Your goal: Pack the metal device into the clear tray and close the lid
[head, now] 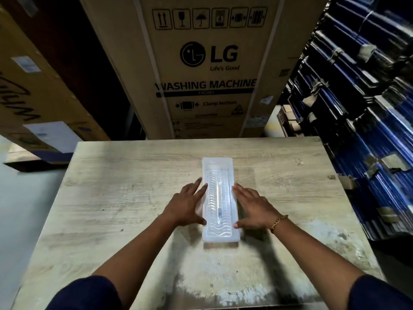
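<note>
A long clear plastic tray (219, 166) lies lengthwise in the middle of the wooden table (116, 198), with its ribbed clear lid down over it. Through the lid I see a thin metal device (219, 198) lying along the tray's centre. My left hand (186, 205) rests flat against the tray's left long edge, fingers spread. My right hand (253, 208), with a gold bracelet at the wrist, lies flat against the right long edge. Both thumbs touch the tray's near sides.
A tall cardboard washing machine box (207, 70) stands right behind the table's far edge. More cardboard boxes (40, 90) lean at the left. Stacks of blue and black bundles (362, 104) fill the right side, close to the table's right edge.
</note>
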Demonstrator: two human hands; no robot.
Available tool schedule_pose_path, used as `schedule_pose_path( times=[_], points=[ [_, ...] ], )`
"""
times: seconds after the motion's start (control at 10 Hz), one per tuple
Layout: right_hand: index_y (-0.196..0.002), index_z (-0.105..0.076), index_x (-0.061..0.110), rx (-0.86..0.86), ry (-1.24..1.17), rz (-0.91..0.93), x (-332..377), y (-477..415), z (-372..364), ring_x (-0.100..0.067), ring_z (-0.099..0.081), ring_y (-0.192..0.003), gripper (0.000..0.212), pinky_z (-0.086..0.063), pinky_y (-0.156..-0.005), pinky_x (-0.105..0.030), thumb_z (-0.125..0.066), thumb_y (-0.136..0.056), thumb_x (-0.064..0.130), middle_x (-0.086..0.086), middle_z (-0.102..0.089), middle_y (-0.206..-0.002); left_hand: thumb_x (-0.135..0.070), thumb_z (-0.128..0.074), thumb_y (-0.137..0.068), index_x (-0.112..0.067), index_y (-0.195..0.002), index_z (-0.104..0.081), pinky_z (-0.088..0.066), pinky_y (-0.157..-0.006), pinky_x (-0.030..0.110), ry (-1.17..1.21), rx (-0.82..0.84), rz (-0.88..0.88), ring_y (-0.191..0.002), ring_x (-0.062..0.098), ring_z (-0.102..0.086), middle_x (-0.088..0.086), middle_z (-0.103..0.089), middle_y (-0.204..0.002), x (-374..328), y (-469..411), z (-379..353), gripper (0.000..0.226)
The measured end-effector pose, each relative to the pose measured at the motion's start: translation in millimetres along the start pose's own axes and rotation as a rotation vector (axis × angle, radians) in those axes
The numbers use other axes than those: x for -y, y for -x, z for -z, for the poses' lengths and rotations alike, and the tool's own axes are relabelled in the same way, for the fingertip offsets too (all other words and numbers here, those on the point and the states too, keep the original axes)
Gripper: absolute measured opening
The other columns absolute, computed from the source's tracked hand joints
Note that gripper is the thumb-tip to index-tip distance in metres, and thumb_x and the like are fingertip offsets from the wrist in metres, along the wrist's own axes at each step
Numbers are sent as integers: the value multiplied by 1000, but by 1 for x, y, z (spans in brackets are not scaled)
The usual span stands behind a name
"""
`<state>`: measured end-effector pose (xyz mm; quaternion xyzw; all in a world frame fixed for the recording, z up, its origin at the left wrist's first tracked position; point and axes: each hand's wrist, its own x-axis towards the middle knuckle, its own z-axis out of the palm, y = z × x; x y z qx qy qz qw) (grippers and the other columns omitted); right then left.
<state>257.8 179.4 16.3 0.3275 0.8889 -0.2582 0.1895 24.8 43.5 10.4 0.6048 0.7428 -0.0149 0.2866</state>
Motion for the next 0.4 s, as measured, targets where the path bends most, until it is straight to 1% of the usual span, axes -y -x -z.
schedule_pose_path(
  times=[0.1,0.2,0.3,0.4],
  points=[
    [-156,2,28,45,117,30,-2,-4,5,-23,-5,-152,123,-22,-116,-48,-70,-64,67,14,13,-164,-67,-72,-72,-28,-162,-2,-33,-116,47,-177,84,-43,-158,22,1,-8,14,-170,1,-2,2,120],
    [-156,0,30,35,125,1,-3,-6,5,-22,-16,-149,124,-25,-113,-46,-70,-62,68,17,13,-164,-66,-72,-73,-27,-162,-2,-32,-116,48,-177,95,-31,-158,20,1,-9,13,-170,2,-6,1,119],
    [-156,-1,28,13,155,-3,5,-2,8,-22,-15,-149,125,-22,-114,-46,-73,-62,67,14,11,-165,-65,-74,-73,-26,-162,-1,-30,-118,49,-181,95,-24,-158,20,0,-9,13,-171,-2,-2,7,121],
    [-156,2,27,-47,103,-25,13,2,16,-22,-3,-152,127,-17,-118,-49,-68,-62,74,8,11,-166,-61,-74,-74,-22,-161,6,-20,-124,51,-118,47,-6,-158,20,7,-4,18,-170,-8,5,11,125]
  ],
)
